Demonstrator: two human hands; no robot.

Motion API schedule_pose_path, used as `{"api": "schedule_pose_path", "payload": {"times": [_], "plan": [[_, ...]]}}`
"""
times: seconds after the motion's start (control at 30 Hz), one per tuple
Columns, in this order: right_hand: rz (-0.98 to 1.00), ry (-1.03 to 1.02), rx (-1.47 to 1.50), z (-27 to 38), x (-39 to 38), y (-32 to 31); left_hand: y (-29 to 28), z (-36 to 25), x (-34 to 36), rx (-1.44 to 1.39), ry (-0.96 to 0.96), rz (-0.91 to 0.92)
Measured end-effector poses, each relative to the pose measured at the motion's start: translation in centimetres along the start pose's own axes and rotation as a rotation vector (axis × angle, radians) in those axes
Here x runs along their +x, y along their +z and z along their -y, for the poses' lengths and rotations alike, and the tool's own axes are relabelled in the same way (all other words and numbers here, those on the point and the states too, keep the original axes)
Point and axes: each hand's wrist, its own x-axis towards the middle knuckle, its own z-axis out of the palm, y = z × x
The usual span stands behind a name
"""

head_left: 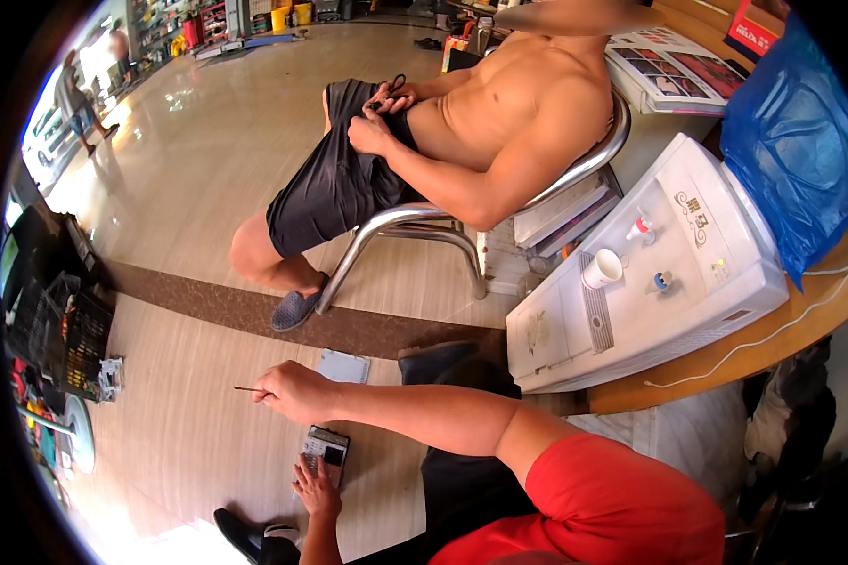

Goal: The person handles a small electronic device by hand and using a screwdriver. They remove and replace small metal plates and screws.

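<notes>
Device (330, 439), boxy and dark-screened, lies beneath a splayed left hand (317, 490) while a curled right hand (297, 392) grips a slim rod (244, 389).

You've got free floor (184, 414) for a hand left of the silver-and-black device (329, 444), out to the black crate (80, 337), plus a strip on its right before the black trouser leg (457, 490). Beyond it, your right hand (297, 392) with the thin rod (245, 389) is in the way, then a grey panel (345, 366); your left hand (318, 490) blocks the device's near end, black shoe (238, 534) to its near left.
</notes>
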Motion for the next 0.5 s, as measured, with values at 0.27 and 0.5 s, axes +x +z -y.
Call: {"api": "schedule_pose_path", "payload": {"times": [0.27, 0.5], "plan": [[-0.026, 0.098, 0.045, 1.4, 0.0, -0.8, 2.5, 2.0, 0.4, 0.105, 0.07, -0.135], [0.001, 0.107, 0.062, 2.2, 0.6, -1.5, 0.0, 0.5, 1.2, 0.089, 0.072, -0.223]]}}
